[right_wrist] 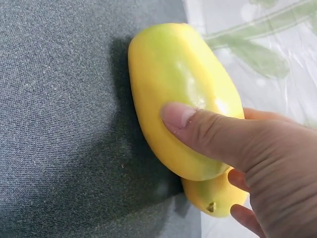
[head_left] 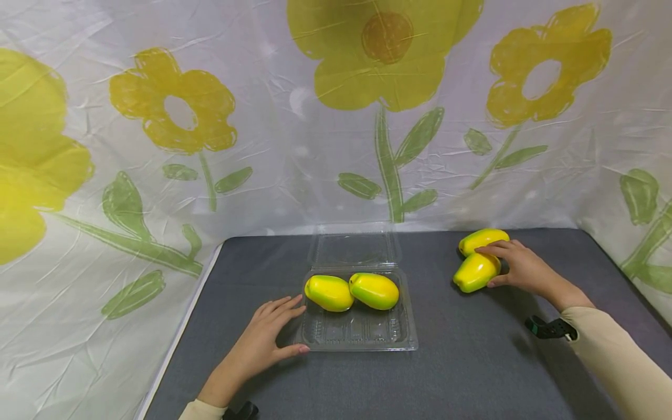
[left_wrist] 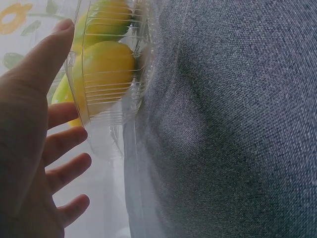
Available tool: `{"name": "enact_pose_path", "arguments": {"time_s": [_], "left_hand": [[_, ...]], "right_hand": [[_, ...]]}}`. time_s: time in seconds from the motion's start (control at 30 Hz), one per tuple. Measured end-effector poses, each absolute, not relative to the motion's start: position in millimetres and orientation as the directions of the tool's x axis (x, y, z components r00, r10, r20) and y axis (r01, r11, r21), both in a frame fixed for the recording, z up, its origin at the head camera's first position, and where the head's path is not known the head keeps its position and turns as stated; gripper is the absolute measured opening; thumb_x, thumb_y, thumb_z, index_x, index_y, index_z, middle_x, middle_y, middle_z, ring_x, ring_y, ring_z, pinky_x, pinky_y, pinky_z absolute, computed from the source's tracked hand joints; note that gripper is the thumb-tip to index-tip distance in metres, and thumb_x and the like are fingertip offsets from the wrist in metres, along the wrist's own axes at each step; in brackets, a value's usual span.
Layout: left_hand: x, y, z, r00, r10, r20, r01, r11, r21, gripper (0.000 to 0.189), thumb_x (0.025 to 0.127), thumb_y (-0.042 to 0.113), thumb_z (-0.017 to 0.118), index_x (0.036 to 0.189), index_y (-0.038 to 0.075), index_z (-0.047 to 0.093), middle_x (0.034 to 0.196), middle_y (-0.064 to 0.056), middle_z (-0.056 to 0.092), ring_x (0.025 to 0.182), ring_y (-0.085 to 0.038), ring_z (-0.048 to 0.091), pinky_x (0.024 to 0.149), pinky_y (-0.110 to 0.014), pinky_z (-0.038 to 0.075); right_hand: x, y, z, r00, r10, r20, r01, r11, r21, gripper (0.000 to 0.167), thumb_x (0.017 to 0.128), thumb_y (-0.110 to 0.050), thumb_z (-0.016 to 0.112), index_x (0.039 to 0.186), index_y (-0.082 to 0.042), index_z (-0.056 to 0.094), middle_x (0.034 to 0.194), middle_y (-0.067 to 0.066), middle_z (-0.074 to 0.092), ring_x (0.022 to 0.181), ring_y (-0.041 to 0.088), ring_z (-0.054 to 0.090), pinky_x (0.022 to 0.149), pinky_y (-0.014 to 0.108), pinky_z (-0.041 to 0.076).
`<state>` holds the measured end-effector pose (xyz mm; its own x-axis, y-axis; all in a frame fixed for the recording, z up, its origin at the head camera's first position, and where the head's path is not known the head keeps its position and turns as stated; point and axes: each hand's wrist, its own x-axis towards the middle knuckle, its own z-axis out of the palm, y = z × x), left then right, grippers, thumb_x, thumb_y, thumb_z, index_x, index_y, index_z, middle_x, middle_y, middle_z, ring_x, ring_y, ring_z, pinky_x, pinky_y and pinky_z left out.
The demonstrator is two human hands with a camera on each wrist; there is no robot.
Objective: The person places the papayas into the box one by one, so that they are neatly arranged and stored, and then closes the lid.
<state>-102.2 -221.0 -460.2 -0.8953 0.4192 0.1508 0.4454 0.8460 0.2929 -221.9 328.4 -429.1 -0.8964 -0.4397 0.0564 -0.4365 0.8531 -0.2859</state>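
On the right, my right hand (head_left: pixel 525 269) grips a yellow-green papaya (head_left: pixel 476 273), its thumb (right_wrist: pixel 181 118) pressed on the near side and fingers over the far side. A second papaya (head_left: pixel 480 240) lies just behind it, partly hidden. My left hand (head_left: pixel 263 331) has its fingers spread at the left edge of a clear plastic clamshell box (head_left: pixel 357 344), with fingertips and thumb at its rim. In the box's back half, two papayas (head_left: pixel 329 293) (head_left: pixel 374 291) lie side by side. The left wrist view shows papayas (left_wrist: pixel 106 69) through the ribbed wall.
The clear lid (head_left: pixel 354 249) is folded back, flat behind the box. Dark grey cloth (head_left: pixel 446 373) covers the table. A white curtain with printed yellow flowers (head_left: pixel 294 163) hangs along the back and sides.
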Motion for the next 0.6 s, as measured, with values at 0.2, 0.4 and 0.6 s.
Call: {"name": "enact_pose_path", "arguments": {"time_s": [0.2, 0.4, 0.6], "left_hand": [[-101.9, -220.7, -459.8, -0.895, 0.419, 0.151, 0.445, 0.846, 0.294, 0.083, 0.076, 0.07, 0.067, 0.142, 0.022, 0.055, 0.157, 0.004, 0.043, 0.143, -0.028, 0.042, 0.117, -0.06, 0.032], [-102.0, -220.2, -459.9, -0.896, 0.417, 0.154, 0.444, 0.846, 0.296, 0.082, 0.075, 0.064, 0.074, 0.142, 0.022, 0.055, 0.157, 0.004, 0.043, 0.143, -0.029, 0.042, 0.117, -0.06, 0.031], [-102.1, -221.0, -460.3, -0.892, 0.421, 0.164, 0.452, 0.842, 0.294, 0.082, 0.075, 0.065, 0.073, 0.142, 0.021, 0.056, 0.157, 0.004, 0.044, 0.143, -0.028, 0.043, 0.117, -0.06, 0.032]], "right_hand": [[-220.7, 327.3, -428.4, -0.898, -0.437, 0.054, -0.433, 0.853, -0.293, 0.079, 0.071, -0.027, 0.088, 0.14, -0.009, 0.055, 0.138, 0.024, 0.055, 0.124, 0.048, 0.046, 0.096, 0.069, 0.043], [-219.1, 325.7, -428.5, -0.9, -0.432, 0.053, -0.428, 0.857, -0.287, 0.079, 0.071, -0.028, 0.088, 0.14, -0.007, 0.055, 0.138, 0.026, 0.055, 0.126, 0.05, 0.045, 0.097, 0.07, 0.042], [-216.5, 323.9, -428.4, -0.892, -0.444, 0.082, -0.448, 0.848, -0.284, 0.08, 0.069, -0.029, 0.089, 0.138, -0.007, 0.057, 0.134, 0.026, 0.058, 0.124, 0.049, 0.048, 0.096, 0.069, 0.043]]}}
